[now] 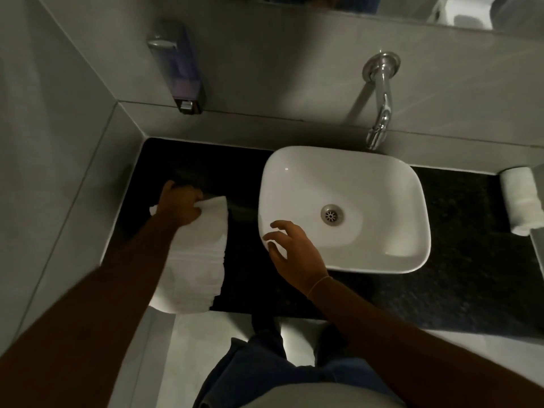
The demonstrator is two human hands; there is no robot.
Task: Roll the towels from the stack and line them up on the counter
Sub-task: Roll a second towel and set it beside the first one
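A stack of white folded towels (197,269) lies on the black counter (244,254), left of the sink, reaching its front edge. My left hand (179,206) grips the far end of the top towel (213,210) and lifts it slightly. My right hand (290,250) hovers open, fingers spread, over the near left rim of the white basin (391,254), touching no towel. Two rolled white towels (519,200) lie side by side at the counter's far right.
A chrome wall tap (381,104) hangs over the basin. A soap dispenser (182,69) is fixed to the back wall above the counter's left part. Grey tiled walls close the counter at left and back. The floor and my legs show below.
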